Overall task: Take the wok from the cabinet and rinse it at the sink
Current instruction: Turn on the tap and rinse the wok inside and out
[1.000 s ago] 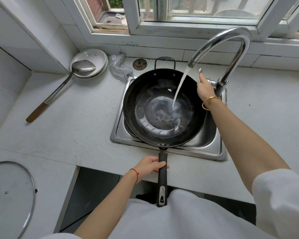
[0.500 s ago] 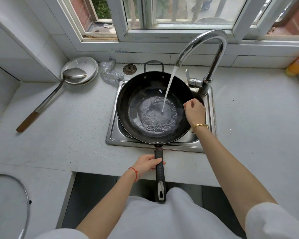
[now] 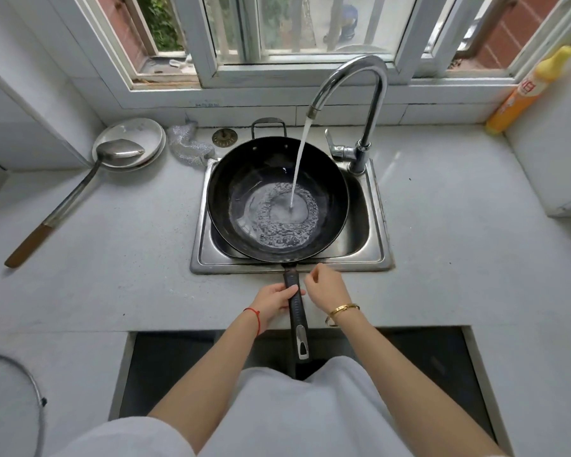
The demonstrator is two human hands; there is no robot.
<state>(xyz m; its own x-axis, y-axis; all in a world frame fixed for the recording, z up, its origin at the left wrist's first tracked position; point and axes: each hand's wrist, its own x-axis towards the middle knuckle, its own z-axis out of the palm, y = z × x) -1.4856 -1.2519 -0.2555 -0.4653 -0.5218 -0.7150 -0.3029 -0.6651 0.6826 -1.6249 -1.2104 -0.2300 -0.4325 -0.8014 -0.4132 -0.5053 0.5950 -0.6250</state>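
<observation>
A black wok (image 3: 238, 179) rests in the steel sink (image 3: 381, 225), its long black handle (image 3: 296, 311) reaching over the counter's front edge toward me. Water runs from the chrome tap (image 3: 356, 77) into the wok's middle, where it pools and bubbles. My left hand (image 3: 272, 300) grips the handle near its top. My right hand (image 3: 327, 286), with a gold bracelet on the wrist, hovers just right of the handle, fingers loosely curled and holding nothing.
A metal ladle (image 3: 80, 189) lies across a stack of plates (image 3: 145, 133) at the back left, beside a steel scourer (image 3: 187, 145). An orange bottle (image 3: 524, 94) leans at the back right. A glass lid (image 3: 14, 404) sits at the lower left.
My right hand left the tap lever, passed over the wok's right rim and came down beside the handle. Water has pooled in the wok. My left hand kept its grip.
</observation>
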